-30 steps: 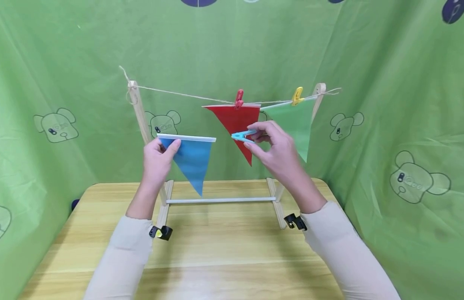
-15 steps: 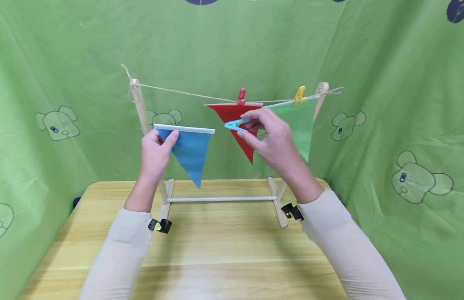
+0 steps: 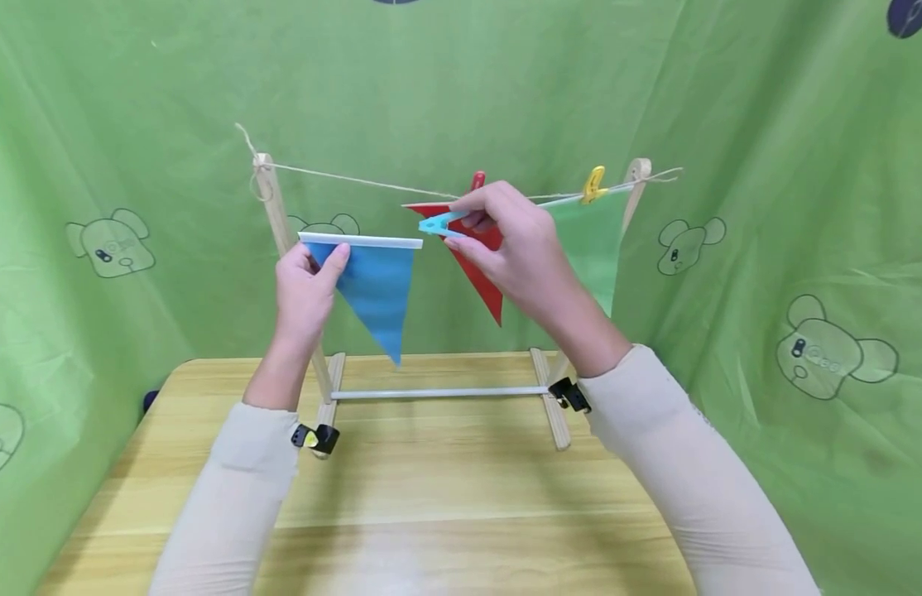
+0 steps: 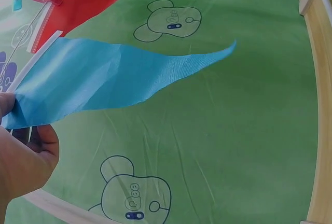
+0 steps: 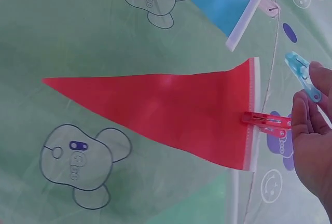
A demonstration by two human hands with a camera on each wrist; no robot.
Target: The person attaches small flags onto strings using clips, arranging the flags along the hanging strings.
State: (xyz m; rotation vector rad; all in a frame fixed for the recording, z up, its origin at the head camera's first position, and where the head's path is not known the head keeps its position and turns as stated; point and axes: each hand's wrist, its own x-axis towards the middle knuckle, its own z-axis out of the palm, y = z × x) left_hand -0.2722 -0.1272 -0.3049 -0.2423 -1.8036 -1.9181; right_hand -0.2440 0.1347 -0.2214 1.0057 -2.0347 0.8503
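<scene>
My left hand (image 3: 304, 290) pinches the upper left corner of a blue triangular flag (image 3: 379, 285), whose white top edge lies nearly level below the string (image 3: 349, 178). Between the thumb and fingers of my right hand (image 3: 516, 244) is a light blue clothespin (image 3: 437, 224), its tip pointing left, just above the blue flag's right corner and apart from it. Behind that hand, a red flag (image 3: 485, 285) hangs from the string by a red clothespin (image 5: 267, 123). Further right a green flag (image 3: 588, 248) hangs by a yellow clothespin (image 3: 593, 185).
The string runs between two wooden posts (image 3: 276, 207) joined low down by a white rod (image 3: 439, 393). This stand is on a wooden table (image 3: 424, 480). A green curtain (image 3: 446, 91) with printed animal heads surrounds the table at the back and sides.
Both hands have risen towards the string, the left with the blue flag. My right hand has also moved left with the light blue clothespin and now covers part of the red flag.
</scene>
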